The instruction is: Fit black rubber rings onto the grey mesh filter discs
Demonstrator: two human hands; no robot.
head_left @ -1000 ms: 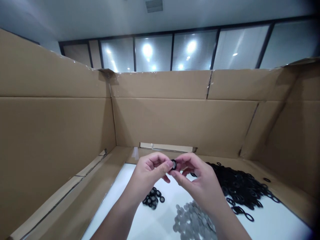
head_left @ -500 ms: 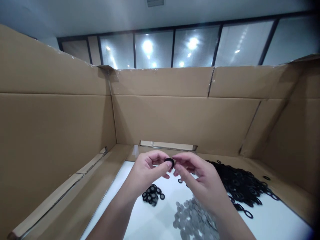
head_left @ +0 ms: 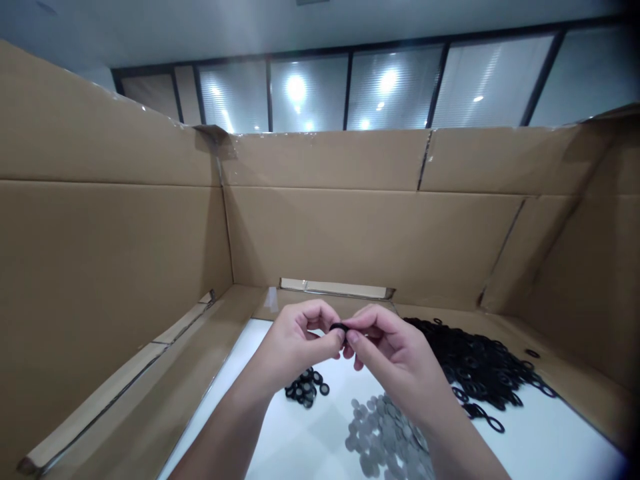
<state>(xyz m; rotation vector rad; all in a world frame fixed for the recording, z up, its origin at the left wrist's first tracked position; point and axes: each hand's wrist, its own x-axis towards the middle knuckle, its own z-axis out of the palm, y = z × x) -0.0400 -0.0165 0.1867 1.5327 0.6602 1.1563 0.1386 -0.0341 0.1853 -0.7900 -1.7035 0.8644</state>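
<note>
Glowing windows (head_left: pixel 390 87), cardboard walls (head_left: pixel 325 233) — black rings (head_left: pixel 473 367) on white surface (head_left: pixel 300 447)

White surface (head_left: pixel 540 443), with its contents. Black rings (head_left: pixel 473 363) lie heaped over the far right corner, a few straying nearward. Grey discs (head_left: pixel 385 433) spread loosely, partly overlapping, nearer the near edge. Filled rings (head_left: pixel 303 389) form a small cluster toward the left edge.

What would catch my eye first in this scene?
Probably the two bare hands, left and right, meeting mid-view around a small black ring. Then the big heap of black rings on the right, with grey discs nearer the viewer and a smaller dark cluster to their left.
</note>
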